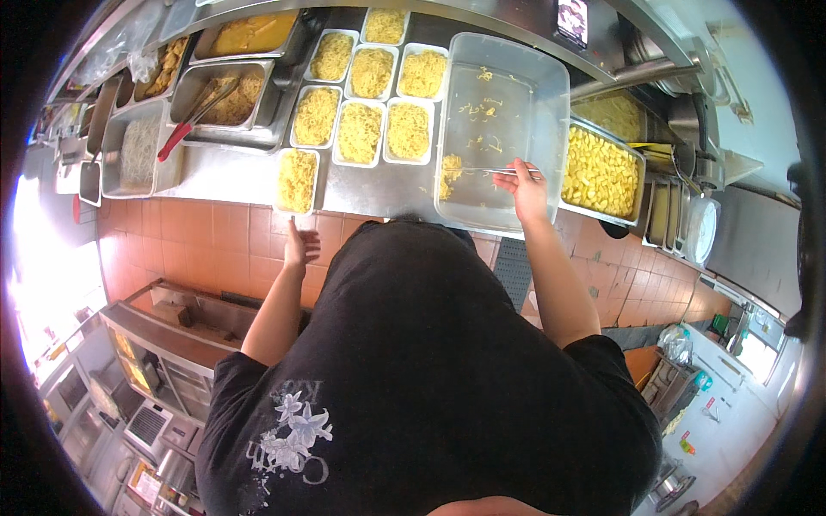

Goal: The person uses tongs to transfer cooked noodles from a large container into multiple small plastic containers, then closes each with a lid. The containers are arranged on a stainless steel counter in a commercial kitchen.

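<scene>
My right hand grips slim metal tongs inside a large clear plastic bin. The tongs' tips reach a small clump of yellow noodles against the bin's left wall. Scattered noodle scraps lie elsewhere on its bottom. My left hand is held just below the near end of a white tray filled with noodles. Its fingers are apart with nothing in them; whether the thumb touches the tray, I cannot tell. Several more white noodle trays stand in rows left of the bin.
Right of the bin sits a metal pan of yellow chunks. To the left are a pan of brown food with red-handled tongs and a tub of pale noodles. The steel counter ends before my body.
</scene>
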`<state>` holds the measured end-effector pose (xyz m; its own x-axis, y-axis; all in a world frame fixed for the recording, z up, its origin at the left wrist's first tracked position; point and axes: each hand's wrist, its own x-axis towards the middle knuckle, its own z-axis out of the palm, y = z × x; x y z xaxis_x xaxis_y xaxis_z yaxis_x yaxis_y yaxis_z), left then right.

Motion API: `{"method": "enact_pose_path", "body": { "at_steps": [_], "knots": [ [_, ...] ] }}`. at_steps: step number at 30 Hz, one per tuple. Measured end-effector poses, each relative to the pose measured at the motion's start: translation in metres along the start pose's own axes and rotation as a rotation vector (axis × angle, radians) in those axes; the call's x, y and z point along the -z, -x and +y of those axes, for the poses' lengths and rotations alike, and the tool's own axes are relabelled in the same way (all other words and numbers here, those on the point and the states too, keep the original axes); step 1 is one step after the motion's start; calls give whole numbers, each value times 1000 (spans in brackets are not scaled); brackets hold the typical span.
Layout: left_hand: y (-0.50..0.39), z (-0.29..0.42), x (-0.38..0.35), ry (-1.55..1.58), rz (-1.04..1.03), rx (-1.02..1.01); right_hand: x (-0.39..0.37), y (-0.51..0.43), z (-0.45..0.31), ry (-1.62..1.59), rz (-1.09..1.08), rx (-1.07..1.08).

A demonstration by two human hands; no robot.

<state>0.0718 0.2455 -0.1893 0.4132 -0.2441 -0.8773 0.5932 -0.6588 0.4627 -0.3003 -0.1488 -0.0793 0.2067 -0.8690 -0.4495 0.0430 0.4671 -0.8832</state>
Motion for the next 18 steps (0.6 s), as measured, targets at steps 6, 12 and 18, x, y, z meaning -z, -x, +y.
{"method": "enact_pose_path", "body": {
  "at_steps": [6, 12, 18],
  "knots": [
    [-5, -33, -22, -787, -133, -367, 9, 12, -12, -148, 87, -58],
    [-15, 3, -43, -990, -265, -260, 9, 16, -14, 35, -1, -1],
    [-38, -11, -22, -988, -292, -176, 7, -20, 1, 191, -148, 22]
  ]
}}
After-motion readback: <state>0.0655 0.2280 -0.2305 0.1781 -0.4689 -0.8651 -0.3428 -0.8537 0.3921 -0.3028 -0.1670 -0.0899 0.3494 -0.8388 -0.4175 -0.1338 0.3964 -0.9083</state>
